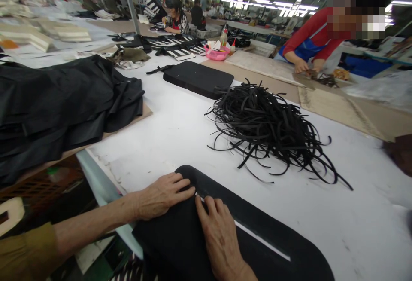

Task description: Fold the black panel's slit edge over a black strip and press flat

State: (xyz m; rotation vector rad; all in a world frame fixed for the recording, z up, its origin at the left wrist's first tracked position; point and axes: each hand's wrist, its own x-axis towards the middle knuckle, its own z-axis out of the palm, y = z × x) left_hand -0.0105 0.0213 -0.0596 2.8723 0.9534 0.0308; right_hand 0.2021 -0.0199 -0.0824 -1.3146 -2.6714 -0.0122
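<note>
A long black panel (257, 212) with rounded ends lies at the front of the white table, a narrow white strip (264, 240) running along it. A piece of black fabric (175, 238) overlaps its near side and hangs over the table edge. My left hand (164, 197) holds the fabric's far corner, fingertips at the panel's end. Close beside it, my right hand (219, 233) has its bent fingers on the fabric's edge, where the white strip disappears beneath. Both thumbs are mostly hidden.
Past the panel lies a tangled heap of black straps (264, 122). Behind it are a stack of black rounded panels (199, 77) and a pink basket (217, 52). Black cloth (64, 100) is piled at left. Across the table a co-worker in red (317, 27) bends over some pieces.
</note>
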